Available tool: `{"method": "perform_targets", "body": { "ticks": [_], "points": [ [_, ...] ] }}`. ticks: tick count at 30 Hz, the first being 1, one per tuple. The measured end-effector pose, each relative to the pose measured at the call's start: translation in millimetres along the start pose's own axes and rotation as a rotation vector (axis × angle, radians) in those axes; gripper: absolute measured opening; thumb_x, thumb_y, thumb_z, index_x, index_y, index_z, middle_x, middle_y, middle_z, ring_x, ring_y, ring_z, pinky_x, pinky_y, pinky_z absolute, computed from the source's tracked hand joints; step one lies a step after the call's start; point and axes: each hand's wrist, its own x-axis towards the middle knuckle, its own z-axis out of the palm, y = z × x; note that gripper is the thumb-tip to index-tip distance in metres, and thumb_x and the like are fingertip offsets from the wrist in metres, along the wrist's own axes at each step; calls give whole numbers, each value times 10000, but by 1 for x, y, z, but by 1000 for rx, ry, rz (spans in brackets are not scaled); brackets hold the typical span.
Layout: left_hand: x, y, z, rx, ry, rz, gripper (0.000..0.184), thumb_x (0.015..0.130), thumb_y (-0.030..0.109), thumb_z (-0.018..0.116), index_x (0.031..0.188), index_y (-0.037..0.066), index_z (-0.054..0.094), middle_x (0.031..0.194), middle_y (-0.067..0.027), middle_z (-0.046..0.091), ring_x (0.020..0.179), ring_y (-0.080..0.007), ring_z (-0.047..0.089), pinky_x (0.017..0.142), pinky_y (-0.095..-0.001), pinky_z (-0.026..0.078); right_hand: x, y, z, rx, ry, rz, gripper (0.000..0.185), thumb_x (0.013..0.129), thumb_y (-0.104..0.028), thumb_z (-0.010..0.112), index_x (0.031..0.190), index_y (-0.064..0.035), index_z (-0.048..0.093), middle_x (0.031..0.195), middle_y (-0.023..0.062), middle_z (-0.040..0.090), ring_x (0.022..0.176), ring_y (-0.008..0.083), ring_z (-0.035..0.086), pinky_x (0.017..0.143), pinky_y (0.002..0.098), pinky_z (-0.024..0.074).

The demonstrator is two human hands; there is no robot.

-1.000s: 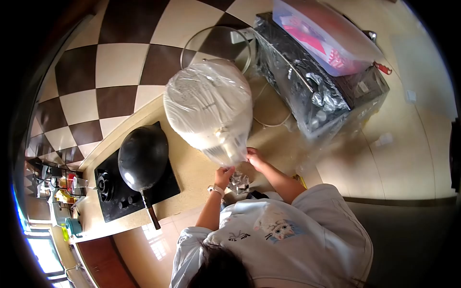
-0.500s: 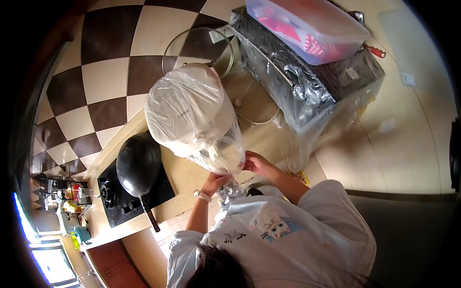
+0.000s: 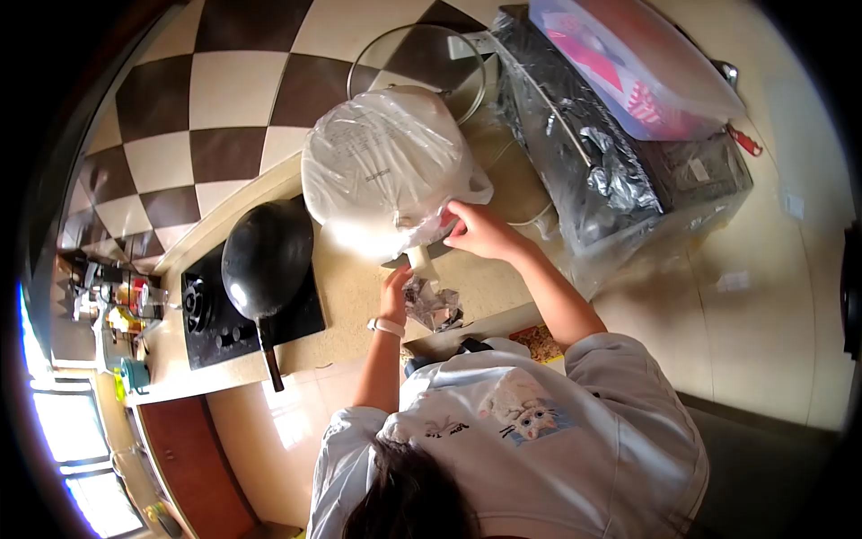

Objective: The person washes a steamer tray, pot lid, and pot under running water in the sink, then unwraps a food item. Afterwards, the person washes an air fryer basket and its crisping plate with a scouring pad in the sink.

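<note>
A white, rounded kitchen appliance (image 3: 382, 148) stands on the counter under a clear plastic cover (image 3: 467, 184). At the cover's near edge, my right hand (image 3: 485, 235) pinches the plastic and holds it up. A pale handle-like part (image 3: 420, 262) shows below the raised edge. My left hand (image 3: 393, 295), with a white band at the wrist, is beside that part, fingers stretched out and seemingly holding nothing. Right by its fingers, a crumpled silvery wrapper (image 3: 433, 305) lies near the counter's front edge.
A black wok (image 3: 265, 251) sits on the gas hob (image 3: 202, 301) to the left. Behind the appliance leans a glass lid (image 3: 417, 67). On the right, a plastic-wrapped dark box (image 3: 575, 153) carries a translucent bin (image 3: 642, 72). A red-handled tool (image 3: 745, 141) lies beside it.
My right hand has moved up and lifted the cover's near edge, uncovering the handle-like part. My left hand has come off the plastic. The camera view has shifted slightly.
</note>
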Motion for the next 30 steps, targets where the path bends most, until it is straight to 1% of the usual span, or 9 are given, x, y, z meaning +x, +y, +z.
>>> {"method": "perform_targets", "body": {
  "ticks": [1,3,7,13,18,22,23,27,30],
  "points": [
    [-1,6,-2,-10,18,1,308,786,217,515,991,-3,578,882,-86,605,834,-179,541,747,-279,414,-4,-1,8,134,67,25,182,718,-64,624,844,10,515,788,114,584,680,189,586,604,289,466],
    [-3,21,-5,-344,-240,-397,376,800,262,523,1070,1,536,929,-78,591,871,-159,531,768,-285,415,-3,-4,21,71,134,-90,203,718,-27,619,861,18,482,815,111,557,717,184,585,640,282,474],
    [-5,28,12,22,-282,-112,373,839,318,515,1070,24,519,918,-29,583,815,-108,545,685,-252,452,-2,-6,32,196,130,-138,139,785,-29,559,897,24,496,815,108,553,735,157,560,655,268,460],
    [-11,13,33,-167,-177,-51,335,842,301,527,1068,55,508,891,-1,571,799,-90,534,698,-247,434,-4,-11,43,404,112,-85,247,828,-28,494,1065,23,448,921,85,545,808,150,532,669,272,436],
    [-25,9,44,-294,-86,-37,272,831,256,495,1001,43,507,875,6,512,819,-92,451,737,-238,359,0,-13,42,50,150,-165,284,780,-38,523,1029,27,404,941,192,478,862,356,476,782,363,390],
    [-85,-10,46,-338,-121,-13,286,818,217,498,1034,30,492,871,21,518,826,-84,463,751,-236,367,10,-10,53,-86,320,-294,333,765,-29,523,1054,11,362,965,200,454,855,358,471,756,363,395],
    [-99,-13,45,-375,-130,-41,307,810,212,516,1052,26,488,863,23,522,822,-85,470,752,-231,369,12,-10,53,22,307,-232,250,751,-33,520,956,34,394,914,244,453,856,406,454,742,433,383],
    [-142,5,12,-165,-196,-155,271,781,209,550,977,23,533,840,-7,555,797,-100,502,740,-239,381,11,10,48,221,253,2,145,766,-64,551,866,10,478,697,184,558,627,345,552,585,375,436],
    [-171,20,-12,-166,-189,-136,290,756,221,573,956,14,535,826,-11,553,787,-96,496,721,-221,375,5,11,39,183,212,58,125,766,-87,589,762,3,502,618,69,553,536,152,540,502,266,424]
  ]
}}
